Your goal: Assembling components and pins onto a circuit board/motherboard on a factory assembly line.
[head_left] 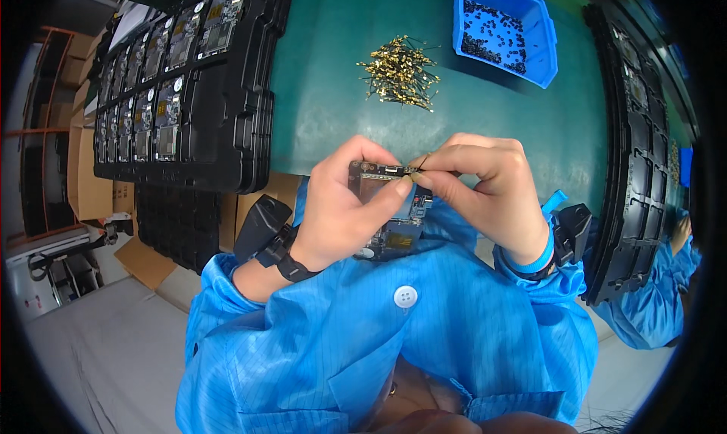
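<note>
A person in a blue smock (379,320) works at a bench. Just in front of the smock, the left hand (342,199) grips a dark circuit board (397,228), thumb across its face. The right hand (485,185), narrowed to a pinch at the board's top edge, holds what looks like a thin dark lead (422,162); the fingertips hide its end. Uneven pressure there could bend a small connector or kink the lead. The board is tilted and held off the bench, so a loosened left grip could let it slip. Beyond, on the green bench top (318,101), lies a heap of gold-tipped leads (400,72); being tangled, they could drag one another along. Farther right, a blue bin (540,34) of tiny black pieces could scatter them if knocked.
</note>
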The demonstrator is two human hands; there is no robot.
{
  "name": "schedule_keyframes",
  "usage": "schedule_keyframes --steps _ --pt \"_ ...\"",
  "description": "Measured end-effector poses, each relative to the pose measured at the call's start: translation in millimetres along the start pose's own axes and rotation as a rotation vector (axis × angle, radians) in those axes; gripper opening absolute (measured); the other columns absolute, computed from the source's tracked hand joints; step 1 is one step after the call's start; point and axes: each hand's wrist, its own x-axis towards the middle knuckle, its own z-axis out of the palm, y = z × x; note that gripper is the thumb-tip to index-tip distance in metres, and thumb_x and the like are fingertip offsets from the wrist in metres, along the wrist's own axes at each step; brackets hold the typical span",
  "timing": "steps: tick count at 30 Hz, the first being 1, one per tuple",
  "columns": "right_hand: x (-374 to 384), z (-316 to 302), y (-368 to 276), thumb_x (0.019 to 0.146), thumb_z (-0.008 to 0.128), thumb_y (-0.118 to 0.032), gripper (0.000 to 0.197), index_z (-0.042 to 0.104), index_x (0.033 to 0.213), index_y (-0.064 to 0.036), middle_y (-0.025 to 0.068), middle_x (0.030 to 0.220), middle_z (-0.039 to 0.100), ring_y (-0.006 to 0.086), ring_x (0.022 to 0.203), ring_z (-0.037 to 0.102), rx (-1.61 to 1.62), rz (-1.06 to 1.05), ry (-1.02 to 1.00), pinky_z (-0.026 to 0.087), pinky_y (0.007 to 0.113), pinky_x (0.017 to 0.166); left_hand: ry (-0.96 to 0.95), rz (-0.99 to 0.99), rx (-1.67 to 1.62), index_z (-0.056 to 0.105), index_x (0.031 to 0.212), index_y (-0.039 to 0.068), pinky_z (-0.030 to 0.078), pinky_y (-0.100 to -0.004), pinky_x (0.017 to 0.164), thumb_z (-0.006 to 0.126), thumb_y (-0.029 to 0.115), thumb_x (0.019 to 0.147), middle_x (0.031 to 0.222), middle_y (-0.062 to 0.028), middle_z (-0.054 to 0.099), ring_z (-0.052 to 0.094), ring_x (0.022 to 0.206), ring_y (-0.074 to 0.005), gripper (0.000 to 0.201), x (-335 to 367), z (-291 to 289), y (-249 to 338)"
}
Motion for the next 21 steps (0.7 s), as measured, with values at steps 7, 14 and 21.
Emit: schedule_keyframes --steps 7,14,21 --pt "3.2 4.6 2.1 0.07 0.063 0.001 0.01 0.062 0.079 -0.0013 0.008 0.064 0.058 0.0167 0.058 0.059 0.212 0.101 0.049 0.045 0.025 0.051 0.005 0.062 0.17 0.049 0.086 0.0 0.042 -0.0186 0.057 0.061 0.005 0.077 0.075 -0.0012 0.055 0.05 0.069 -0.0026 0.015 1.1 -6.5 -7.9" --pt "6.4 4.3 3.3 0.07 0.062 0.0 0.007 0.06 0.077 -0.0016 0.0085 0.07 0.058 0.0191 0.065 0.059 0.156 0.032 0.016 0.045 0.026 0.055 0.006 0.06 0.109 0.049 0.087 0.0 0.041 -0.0179 0.056 0.062 0.006 0.077 0.073 -0.0001 0.054 0.049 0.069 -0.0021 0.017 0.1 -5.6 -9.4" --pt "7.7 5.1 2.9 0.071 0.061 -0.002 0.006 0.059 0.076 -0.0028 0.0094 0.07 0.057 0.0236 0.063 0.057 0.103 0.005 0.014 0.044 0.029 0.054 0.011 0.025 0.066 0.049 0.087 0.0 0.043 -0.0181 0.057 0.061 0.005 0.077 0.075 -0.0004 0.054 0.051 0.07 -0.0026 0.016 0.1 -4.6 -6.9"
